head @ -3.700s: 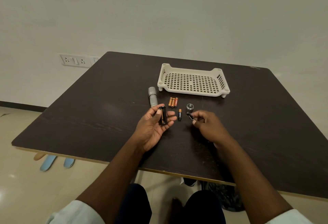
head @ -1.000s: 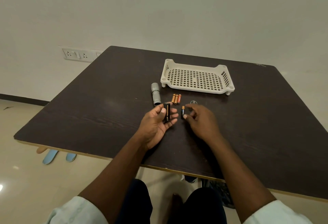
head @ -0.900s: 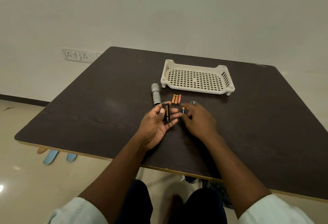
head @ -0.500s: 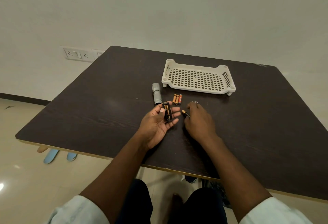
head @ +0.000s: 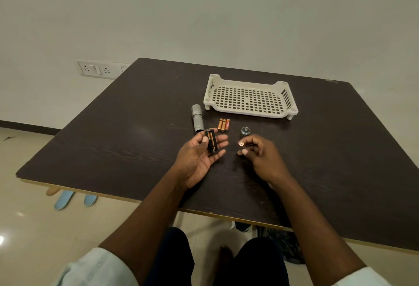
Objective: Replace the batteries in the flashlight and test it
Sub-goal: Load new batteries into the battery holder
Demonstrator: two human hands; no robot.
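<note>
My left hand (head: pixel 199 156) lies palm up over the dark table (head: pixel 127 140) and holds a black battery holder (head: pixel 211 141) between thumb and fingers; a battery shows inside it. My right hand (head: pixel 260 156) pinches a single small battery (head: pixel 241 144), its copper end turned toward me. The grey flashlight body (head: pixel 197 118) lies just beyond my left hand. Three copper-coloured batteries (head: pixel 224 125) lie side by side beside it. The flashlight's round end cap (head: pixel 245 131) stands just beyond my right hand.
A white perforated plastic tray (head: pixel 249 98) stands at the back of the table, past the batteries. Wall sockets (head: pixel 96 69) are on the wall at the left. My knees are under the table's near edge, and blue slippers (head: pixel 65 199) lie on the floor.
My right hand has picked the single battery up from the table and lifted it, uncovering the end cap. My left hand has kept the battery holder in place.
</note>
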